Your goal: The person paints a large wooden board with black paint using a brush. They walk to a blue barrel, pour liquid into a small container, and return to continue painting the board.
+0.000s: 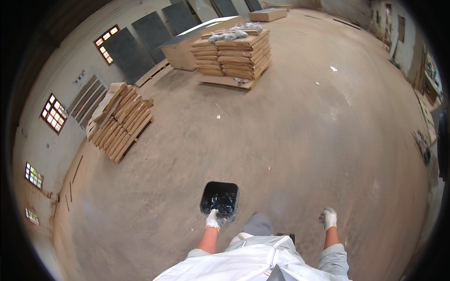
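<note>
- The floor [290,140] is the largest thing in view: a wide, bare stretch of reddish-brown concrete, dusty and scuffed, with pale patches and a few small white scraps lying on it.
- A tall stack of flat brown sacks [239,54] stands far ahead on a low board, its layers square and even, with a clump of grey-white stuff on top. It is well apart from both hands.
- A second stack of boards [121,122] rests on the floor to the left, near the wall. They are long, thin, tan pieces laid side by side.
- Dark grey panels [140,40] lean against the far wall, flat and rectangular.
- The black bin [220,198] is just ahead of the person's body, on the left side. It is a squarish tub with rounded corners, and its inside looks glossy, wet and black.
- The left hand [214,220], in a white knit glove, is closed on the bin's near rim, grasping it.
- The right hand [328,218], also in a white glove, hangs free at the person's side, loosely curled and holding nothing, well apart from the bin.
</note>
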Demonstrator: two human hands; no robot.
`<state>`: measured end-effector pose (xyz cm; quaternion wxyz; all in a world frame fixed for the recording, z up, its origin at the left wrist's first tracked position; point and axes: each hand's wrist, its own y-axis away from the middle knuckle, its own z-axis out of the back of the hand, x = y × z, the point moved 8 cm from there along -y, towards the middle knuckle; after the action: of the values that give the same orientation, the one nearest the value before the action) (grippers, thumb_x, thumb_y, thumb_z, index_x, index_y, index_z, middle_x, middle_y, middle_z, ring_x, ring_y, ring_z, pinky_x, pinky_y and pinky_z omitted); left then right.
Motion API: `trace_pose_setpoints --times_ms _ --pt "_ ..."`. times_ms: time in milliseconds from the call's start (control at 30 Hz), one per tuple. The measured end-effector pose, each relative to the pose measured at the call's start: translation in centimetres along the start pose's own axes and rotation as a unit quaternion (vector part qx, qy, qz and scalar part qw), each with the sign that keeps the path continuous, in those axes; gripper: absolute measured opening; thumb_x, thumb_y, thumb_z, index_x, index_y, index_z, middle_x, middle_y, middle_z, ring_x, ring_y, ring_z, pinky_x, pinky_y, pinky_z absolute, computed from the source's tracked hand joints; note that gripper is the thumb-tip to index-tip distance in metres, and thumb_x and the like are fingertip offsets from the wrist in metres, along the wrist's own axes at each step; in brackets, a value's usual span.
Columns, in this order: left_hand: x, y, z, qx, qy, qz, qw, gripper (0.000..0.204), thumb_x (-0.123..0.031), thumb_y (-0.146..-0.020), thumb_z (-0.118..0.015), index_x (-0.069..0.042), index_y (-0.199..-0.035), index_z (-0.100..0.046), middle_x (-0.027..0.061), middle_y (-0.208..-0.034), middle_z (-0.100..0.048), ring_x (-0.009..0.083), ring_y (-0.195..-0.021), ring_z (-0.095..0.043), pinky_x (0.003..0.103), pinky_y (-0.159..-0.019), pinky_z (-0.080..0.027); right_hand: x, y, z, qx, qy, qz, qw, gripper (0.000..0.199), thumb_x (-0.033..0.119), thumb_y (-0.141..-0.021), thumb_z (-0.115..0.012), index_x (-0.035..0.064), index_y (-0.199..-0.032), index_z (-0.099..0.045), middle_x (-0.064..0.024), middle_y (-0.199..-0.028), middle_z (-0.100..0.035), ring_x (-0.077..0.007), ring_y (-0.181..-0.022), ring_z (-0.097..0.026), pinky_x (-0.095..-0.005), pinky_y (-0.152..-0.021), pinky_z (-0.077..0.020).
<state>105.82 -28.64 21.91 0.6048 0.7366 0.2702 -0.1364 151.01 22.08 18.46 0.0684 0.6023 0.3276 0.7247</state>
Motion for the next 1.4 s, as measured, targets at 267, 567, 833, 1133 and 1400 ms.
trace_pose_setpoints --times_ms 267,567,833,1133,1400 --pt "0.2 -10.2 -33.2 0.015 -0.004 -0.011 1.0 0.026 -0.022 -0.089 -0.067 -0.014 -0.114 -0.067 0.0079 -0.108 -0.072 0.0297 -0.091 -0.07 0.048 -0.06 -0.054 27.0 -21.2 4.6 -0.076 0.009 0.213 0.974 0.033 0.014 -0.099 -0.059 0.0073 -0.13 -0.068 -0.0081 -0.093 -0.069 -0.0199 -0.066 -0.065 -0.0362 -0.058 -0.0547" --pt "-5.8 -18.8 -65.3 0.011 -0.063 0.012 0.998 0.029 -0.024 -0.09 -0.069 -0.011 -0.116 -0.067 0.0117 -0.114 -0.07 0.0317 -0.102 -0.067 0.056 -0.072 -0.055 14.9 -32.2 5.5 -0.081 0.016 -0.36 0.929 0.024 0.023 -0.096 -0.056 0.0068 -0.108 -0.07 -0.0107 -0.087 -0.072 -0.0263 -0.066 -0.064 -0.0418 -0.063 -0.0557" --pt "-9.9 -28.1 -94.2 0.065 -0.032 0.001 0.997 0.023 -0.026 -0.09 -0.067 -0.013 -0.109 -0.068 0.0082 -0.109 -0.073 0.0309 -0.098 -0.066 0.054 -0.076 -0.054 30.4 -57.7 5.7 -0.086 -0.039 -0.357 0.929 0.024 0.024 -0.098 -0.055 0.0064 -0.109 -0.068 -0.013 -0.09 -0.071 -0.0279 -0.068 -0.066 -0.043 -0.062 -0.0567" --pt "-13.9 -36.9 -128.1 0.054 -0.072 0.001 0.996 0.028 -0.028 -0.088 -0.069 -0.016 -0.113 -0.067 0.0078 -0.111 -0.072 0.0294 -0.092 -0.068 0.046 -0.068 -0.053 78.2 -99.7 6.9 -0.107 -0.046 -0.016 0.993 0.028 0.021 -0.1 -0.058 0.0056 -0.121 -0.065 -0.0147 -0.095 -0.07 -0.0279 -0.073 -0.069 -0.0415 -0.062 -0.0581" --pt "-18.3 -47.6 -152.8 0.061 -0.047 -0.008 0.997 0.017 -0.028 -0.088 -0.07 -0.017 -0.101 -0.069 0.0042 -0.094 -0.072 0.0265 -0.07 -0.065 0.041 -0.055 -0.054 99.4 -121.0 -0.1 -0.062 -0.072 0.094 0.991 0.037 0.015 -0.1 -0.061 0.0041 -0.136 -0.065 -0.0103 -0.101 -0.072 -0.0213 -0.079 -0.07 -0.0363 -0.07 -0.0591"
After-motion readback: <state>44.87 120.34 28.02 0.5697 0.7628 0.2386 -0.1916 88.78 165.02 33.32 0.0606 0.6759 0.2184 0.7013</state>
